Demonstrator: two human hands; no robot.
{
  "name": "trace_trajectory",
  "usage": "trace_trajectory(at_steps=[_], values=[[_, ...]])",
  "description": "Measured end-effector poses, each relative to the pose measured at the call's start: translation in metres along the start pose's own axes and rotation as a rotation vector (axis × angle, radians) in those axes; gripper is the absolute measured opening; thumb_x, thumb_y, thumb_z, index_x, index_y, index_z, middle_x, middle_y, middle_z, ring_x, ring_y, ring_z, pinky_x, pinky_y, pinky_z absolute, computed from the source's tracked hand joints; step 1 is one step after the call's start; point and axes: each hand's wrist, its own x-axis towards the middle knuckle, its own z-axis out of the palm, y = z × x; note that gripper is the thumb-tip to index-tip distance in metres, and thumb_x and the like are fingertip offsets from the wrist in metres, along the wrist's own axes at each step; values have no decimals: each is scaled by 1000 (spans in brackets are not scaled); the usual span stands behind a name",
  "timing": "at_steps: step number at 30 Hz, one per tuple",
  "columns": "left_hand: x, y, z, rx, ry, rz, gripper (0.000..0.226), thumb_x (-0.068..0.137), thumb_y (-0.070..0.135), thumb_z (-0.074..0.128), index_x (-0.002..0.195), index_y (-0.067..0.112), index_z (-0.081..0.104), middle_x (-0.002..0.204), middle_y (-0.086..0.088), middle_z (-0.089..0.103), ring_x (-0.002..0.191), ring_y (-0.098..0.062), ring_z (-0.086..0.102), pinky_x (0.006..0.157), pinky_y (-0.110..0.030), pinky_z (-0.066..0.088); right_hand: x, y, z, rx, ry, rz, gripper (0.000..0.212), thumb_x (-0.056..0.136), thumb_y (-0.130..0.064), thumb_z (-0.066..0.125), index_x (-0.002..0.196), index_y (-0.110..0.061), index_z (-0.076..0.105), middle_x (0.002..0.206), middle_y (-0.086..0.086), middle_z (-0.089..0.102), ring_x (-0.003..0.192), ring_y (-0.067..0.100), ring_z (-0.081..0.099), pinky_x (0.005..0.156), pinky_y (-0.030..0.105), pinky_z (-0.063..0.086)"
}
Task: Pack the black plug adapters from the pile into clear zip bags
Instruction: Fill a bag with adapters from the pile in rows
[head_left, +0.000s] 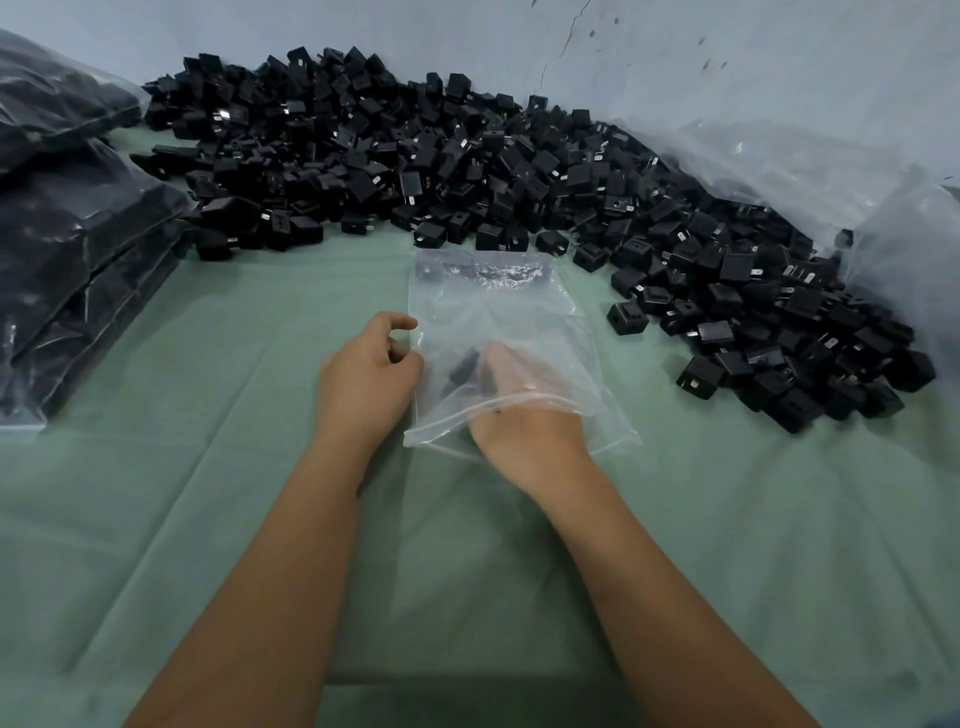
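A clear zip bag (493, 312) lies on the green cloth in the middle of the view, its mouth toward me. My left hand (366, 379) pinches the bag's left edge near the opening. My right hand (524, 410) reaches inside the bag, fingers curled round black plug adapters (467, 366) seen blurred through the plastic. More adapters sit at the bag's far end (483, 273). A large pile of black plug adapters (467, 156) spreads across the back and down the right side.
Stacked filled bags of adapters (67, 249) lie at the left. A big crumpled clear plastic sheet (810, 171) sits behind the pile at the right, against a grey wall. The green cloth (234, 493) covers the surface toward me.
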Motion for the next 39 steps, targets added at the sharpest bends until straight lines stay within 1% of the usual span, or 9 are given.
trace_trajectory(at_steps=[4, 7, 13, 19, 23, 26, 32, 34, 39], values=[[-2, 2, 0, 1, -5, 2, 35, 84, 17, 51, 114, 34, 58, 75, 7, 62, 79, -17, 59, 90, -42, 48, -6, 9, 3, -8, -101, -23, 12, 93, -24, 43, 86, -28, 52, 71, -11, 50, 64, 7, 44, 70, 23, 36], [-2, 3, 0, 9, -7, -7, 35, 84, 18, 49, 114, 34, 57, 75, 7, 62, 83, -20, 59, 90, -43, 47, -5, 8, 5, 19, -75, -54, 15, 91, -23, 46, 94, -25, 60, 86, -8, 60, 79, 14, 50, 74, 20, 33], [-1, 4, 0, 26, 6, -8, 31, 88, 20, 48, 115, 32, 55, 69, 9, 59, 75, -21, 58, 84, -44, 49, 20, -3, 8, -106, -137, -178, 22, 92, -17, 49, 109, -18, 63, 107, 4, 64, 100, 25, 58, 90, 40, 47], [-2, 9, 1, 81, 14, 16, 32, 88, 18, 48, 117, 31, 52, 66, 9, 59, 74, -19, 58, 91, -47, 45, 54, -1, 24, -197, -114, -284, 30, 87, -11, 52, 115, -16, 58, 106, 3, 61, 100, 23, 58, 87, 38, 48], [-4, 10, -1, 70, -1, 37, 35, 86, 16, 47, 114, 37, 52, 58, 8, 55, 67, -16, 57, 87, -48, 47, 85, 4, 30, -322, -146, -296, 37, 92, -24, 46, 130, -23, 50, 118, 0, 57, 106, 21, 54, 80, 30, 39], [-4, 12, -1, 60, -7, 37, 37, 86, 16, 48, 110, 43, 55, 61, 5, 57, 68, -15, 57, 86, -46, 47, 89, 5, 32, -244, -80, -289, 42, 93, -25, 47, 135, -27, 48, 127, -1, 56, 117, 21, 48, 99, 35, 37], [-4, 13, -1, 46, -3, 33, 36, 84, 18, 48, 105, 44, 62, 62, 4, 59, 70, -15, 59, 88, -46, 47, 100, 4, 31, -109, -123, -190, 41, 88, -23, 53, 129, -28, 54, 134, 1, 54, 129, 22, 42, 112, 41, 25], [-3, 13, -1, 57, -4, 27, 36, 84, 18, 48, 105, 43, 63, 61, 6, 57, 70, -14, 58, 90, -46, 46, 96, 4, 31, -151, -115, -187, 43, 91, -26, 46, 134, -26, 51, 137, 3, 52, 130, 24, 41, 112, 40, 23], [-3, 14, -1, 95, -17, 33, 35, 86, 20, 49, 108, 41, 67, 58, 8, 54, 75, -20, 59, 93, -44, 45, 54, 3, 17, -309, -166, -205, 38, 94, -24, 45, 131, -19, 50, 128, 5, 50, 118, 26, 47, 100, 38, 38]])
